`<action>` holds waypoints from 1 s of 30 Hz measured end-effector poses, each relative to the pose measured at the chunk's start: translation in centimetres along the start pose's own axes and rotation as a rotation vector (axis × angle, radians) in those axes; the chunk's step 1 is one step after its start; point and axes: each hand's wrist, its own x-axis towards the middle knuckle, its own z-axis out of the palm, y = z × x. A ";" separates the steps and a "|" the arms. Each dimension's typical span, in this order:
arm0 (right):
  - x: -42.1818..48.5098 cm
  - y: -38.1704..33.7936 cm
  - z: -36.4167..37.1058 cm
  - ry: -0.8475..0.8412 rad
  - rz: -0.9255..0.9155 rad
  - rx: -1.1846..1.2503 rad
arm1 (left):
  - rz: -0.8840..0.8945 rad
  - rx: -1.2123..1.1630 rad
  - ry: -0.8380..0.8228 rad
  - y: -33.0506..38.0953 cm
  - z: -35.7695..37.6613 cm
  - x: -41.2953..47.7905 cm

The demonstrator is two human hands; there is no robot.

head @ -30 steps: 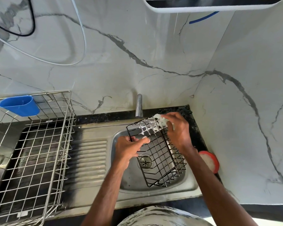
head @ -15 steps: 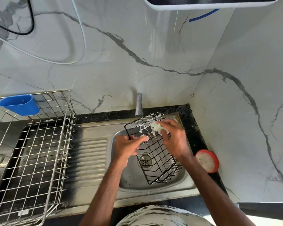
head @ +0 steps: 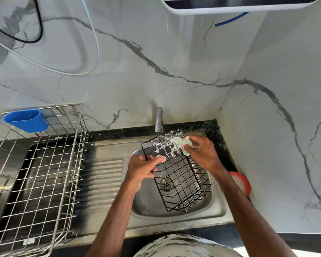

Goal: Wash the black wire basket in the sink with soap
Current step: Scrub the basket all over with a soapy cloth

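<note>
Curled round the left rim, the left hand [head: 144, 166] grips the black wire basket [head: 182, 182], which tilts over the steel sink [head: 150, 203], its far end raised below the tap [head: 158, 119] and coated in suds. At that soapy end the right hand [head: 202, 154] pinches a pale green scrubber [head: 183, 144] against the wires. A red-rimmed tub [head: 242, 182] sits just right of the sink.
</note>
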 end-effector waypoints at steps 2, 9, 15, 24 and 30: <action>-0.1 -0.3 0.2 0.035 0.000 -0.007 | 0.003 -0.004 -0.019 0.1 -0.2 0.0; -0.2 -1.9 -0.4 0.055 -0.017 0.074 | 0.045 -0.004 -0.087 1.3 -0.6 -0.1; 0.1 -2.5 -1.4 0.040 -0.063 0.084 | 0.167 0.055 -0.015 1.6 -0.8 0.8; -1.9 -2.8 2.7 0.378 -0.361 -0.302 | 0.070 -0.027 0.056 1.9 0.1 1.4; -5.2 -4.3 6.3 0.166 -0.453 -0.260 | 0.052 -0.112 0.054 1.3 0.4 1.3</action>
